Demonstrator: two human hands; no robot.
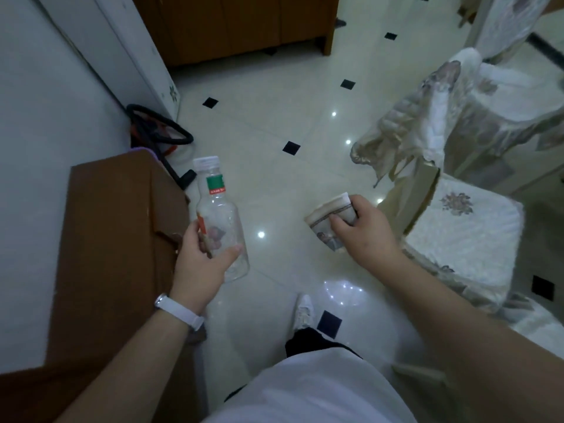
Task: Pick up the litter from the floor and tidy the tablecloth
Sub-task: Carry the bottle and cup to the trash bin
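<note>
Two litter items are off the floor (pixel 274 117), one per hand. The left hand (pixel 203 264) wraps fingers and thumb round the lower body of a clear empty plastic bottle (pixel 218 215). The bottle has its white cap on, is roughly upright, and sits just beside a brown cardboard box (pixel 122 239). The right hand (pixel 363 233) grips a crumpled printed paper item (pixel 323 218) from above, fingers curled over it. Can't tell what it is, maybe a squashed cup or pack. Both items are held in the air over the tiles, well apart from each other.

The floor in view is glossy tile with black diamonds, with no other loose litter I can make out. A black hose (pixel 158 129) lies coiled by the wall at left and looks like equipment, not litter. The floor behind the box and under the chair is hidden.

Progress, as a judgement: the pickup looks mostly done, but neither item is binned and no bin shows. The tablecloth (pixel 427 123) at right is not yet tidied. It is bunched and twisted, with one corner hanging off the table edge above a chair with a floral seat cover (pixel 464 236). Both hands are full, so the litter likely has to be dropped first.
</note>
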